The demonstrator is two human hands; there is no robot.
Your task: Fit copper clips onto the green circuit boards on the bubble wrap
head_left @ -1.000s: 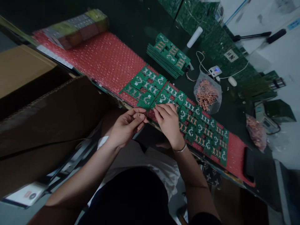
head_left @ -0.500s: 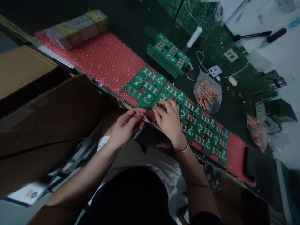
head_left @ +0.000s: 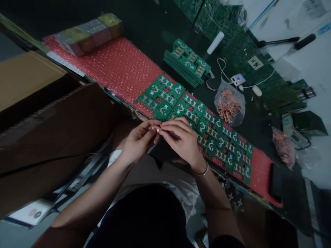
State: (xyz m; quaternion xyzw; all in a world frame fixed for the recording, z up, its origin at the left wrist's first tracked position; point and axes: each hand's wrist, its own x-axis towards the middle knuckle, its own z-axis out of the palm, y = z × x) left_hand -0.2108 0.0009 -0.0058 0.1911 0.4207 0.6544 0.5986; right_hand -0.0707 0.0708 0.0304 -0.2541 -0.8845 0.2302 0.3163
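Observation:
Between the fingertips of my left hand (head_left: 139, 139) is a small copper-coloured metal piece (head_left: 156, 129), mostly covered by the fingers. My right hand (head_left: 181, 137) meets it there, thumb and forefinger closed at the same piece. Both hands are just off the table's front edge. Beyond them a row of green circuit boards (head_left: 165, 93) lies on pink bubble wrap (head_left: 108, 65). Boards toward the right carry copper pieces (head_left: 212, 132); the leftmost board shows bare silver pads. My right hand hides part of the second board.
A stack of circuit boards (head_left: 181, 70) stands behind the row. To its right lies a clear bag of copper pieces (head_left: 227, 105), with another bag (head_left: 283, 146) farther right. A black phone (head_left: 275, 182) rests on the wrap's right end. A taped bundle (head_left: 89, 34) sits at the left, above a cardboard box (head_left: 28, 79).
My right hand has come off the second board and moved left and down to my left hand's fingertips. My left hand has hardly moved.

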